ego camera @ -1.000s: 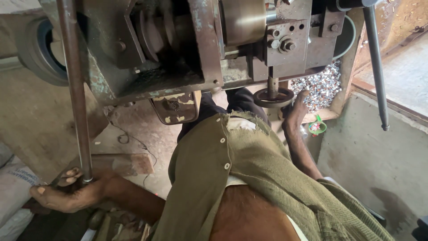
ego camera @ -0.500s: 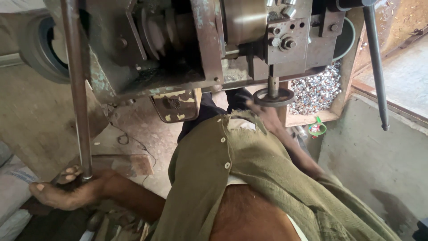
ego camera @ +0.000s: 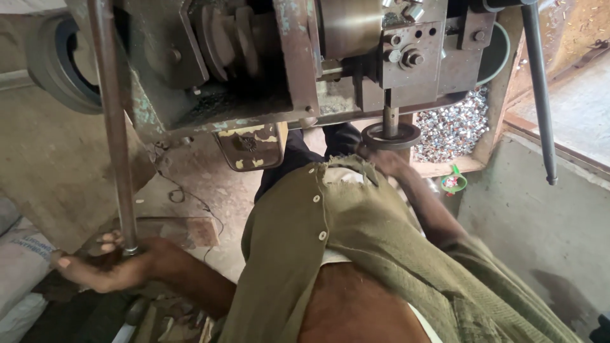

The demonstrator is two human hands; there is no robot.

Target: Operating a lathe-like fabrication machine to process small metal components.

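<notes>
Fingers of the left hand [ego camera: 105, 267], lower left of frame, are wrapped around the bottom end of a long rusty steel lever rod [ego camera: 114, 127] that runs up to the top edge. Right hand [ego camera: 384, 159], centre right, rests against a dark round ring die [ego camera: 391, 134] under the press ram; finger state cannot be told, blurred and partly hidden by the olive shirt collar [ego camera: 343, 171]. Machine body [ego camera: 254, 63]: grimy cast iron, flaking green paint. Pile of shiny small metal pieces [ego camera: 454, 124] lies just beyond the die. Second dark rod [ego camera: 540, 95] hangs at upper right.
</notes>
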